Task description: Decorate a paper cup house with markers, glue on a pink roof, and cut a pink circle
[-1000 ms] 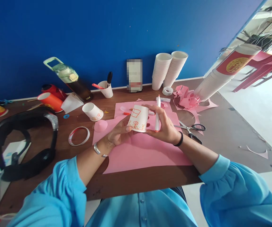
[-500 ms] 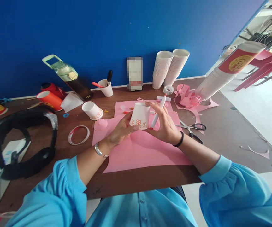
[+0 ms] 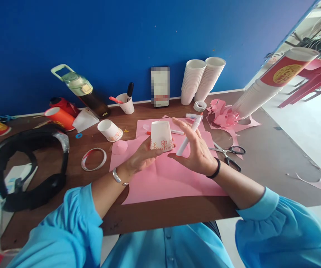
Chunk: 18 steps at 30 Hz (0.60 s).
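Plainly, reaches across the brown table [image 3: 138,216], over pink paper [image 3: 163,182] spread flat beneath both hands. Pinches the white cup [image 3: 161,132] in the left hand [image 3: 143,155], with thumb across the front and fingers behind. Holds it above the paper, just beside the right hand [image 3: 199,153], with long axis nearly upright: narrow end up, wide end, bordered with orange flowers [image 3: 163,144], down. Grips the slimmer white marker [image 3: 183,146] inside that right hand, slanting from low near the thumb up and rightward. Spreads thumb and fingertips well apart there, with fingertips pointing toward the cup.
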Available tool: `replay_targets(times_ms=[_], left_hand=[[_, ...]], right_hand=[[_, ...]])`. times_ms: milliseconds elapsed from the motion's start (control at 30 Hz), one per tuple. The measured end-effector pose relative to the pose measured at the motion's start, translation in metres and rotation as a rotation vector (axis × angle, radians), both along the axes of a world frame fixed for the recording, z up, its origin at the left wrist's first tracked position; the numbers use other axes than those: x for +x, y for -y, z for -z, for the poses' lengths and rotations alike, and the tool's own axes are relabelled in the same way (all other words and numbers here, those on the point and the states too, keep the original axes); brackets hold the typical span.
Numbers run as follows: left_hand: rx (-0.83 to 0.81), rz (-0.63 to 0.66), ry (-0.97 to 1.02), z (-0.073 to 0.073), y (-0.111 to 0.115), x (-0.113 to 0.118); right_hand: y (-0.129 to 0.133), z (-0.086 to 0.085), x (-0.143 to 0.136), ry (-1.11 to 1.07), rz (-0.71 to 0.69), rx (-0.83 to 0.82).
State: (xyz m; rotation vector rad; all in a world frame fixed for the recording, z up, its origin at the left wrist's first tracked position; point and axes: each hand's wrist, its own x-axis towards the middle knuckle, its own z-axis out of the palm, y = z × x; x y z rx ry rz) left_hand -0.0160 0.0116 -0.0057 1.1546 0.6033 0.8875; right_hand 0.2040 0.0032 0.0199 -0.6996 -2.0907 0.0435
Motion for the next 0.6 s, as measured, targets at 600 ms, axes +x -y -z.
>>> replay_targets(times_ms=[600], left_hand=[[0.001, 0.044, -0.029, -0.007, 0.0, -0.007]], right_hand=[[0.021, -0.022, 0.005, -0.077, 0.122, 0.229]])
